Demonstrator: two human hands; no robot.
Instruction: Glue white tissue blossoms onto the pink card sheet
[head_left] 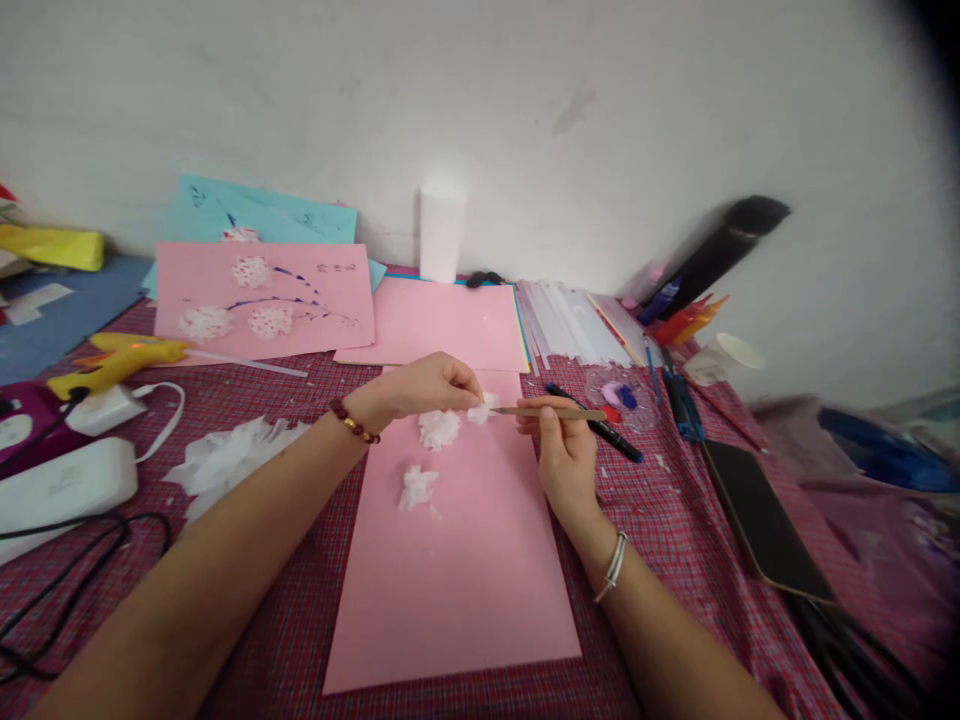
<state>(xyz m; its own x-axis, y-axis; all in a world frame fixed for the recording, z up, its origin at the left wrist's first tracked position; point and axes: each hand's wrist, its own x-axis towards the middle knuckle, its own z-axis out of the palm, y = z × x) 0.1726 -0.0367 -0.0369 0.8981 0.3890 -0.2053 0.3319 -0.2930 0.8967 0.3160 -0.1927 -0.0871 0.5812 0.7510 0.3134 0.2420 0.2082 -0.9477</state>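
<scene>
On a sheet of pink paper (450,590) lie two crumpled white paper tufts (439,430), one above the other. My left hand (427,385) reaches over the sheet's upper part, thumb and fingertips pinched on a third small white paper tuft (482,408). My right hand (568,460) grips a slim, pointed brown tool (585,413) whose tapered tip meets that tuft; whether it is a stick or tweezers I cannot tell. A dark blue marker (619,440) lies just behind my right hand.
At left are a yellow glue gun (124,358), a power strip (67,485) with cables and a pile of white paper pieces (225,460). Behind stands a decorated pink card (300,325). A paint palette (619,392), paper cup (724,358) and black phone (765,515) are at right.
</scene>
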